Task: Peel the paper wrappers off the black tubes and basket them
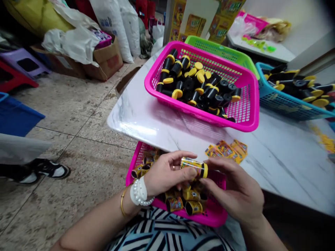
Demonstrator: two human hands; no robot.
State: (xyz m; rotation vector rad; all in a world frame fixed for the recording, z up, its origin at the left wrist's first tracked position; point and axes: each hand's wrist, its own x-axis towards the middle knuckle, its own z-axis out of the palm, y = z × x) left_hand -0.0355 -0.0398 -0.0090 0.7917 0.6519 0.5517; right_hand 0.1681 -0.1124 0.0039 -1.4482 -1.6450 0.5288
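Both hands hold one small black tube with a yellow cap and a colourful label point(194, 166) above a pink basket on my lap point(212, 217). My left hand point(167, 173) wraps its fingers round the tube's left end. My right hand point(234, 190) pinches the capped right end. The lap basket holds several labelled tubes point(192, 205). A short stack of yellow stickers point(227, 150) lies on the white marble table point(146, 115) just beyond my hands.
A larger pink basket point(246, 111) of unlabelled black tubes with yellow caps sits on the table, a green basket point(222, 50) behind it, a blue basket point(282, 101) of tubes to the right. Another person's shoe point(49, 169) rests on the tiled floor at left, near boxes and bags.
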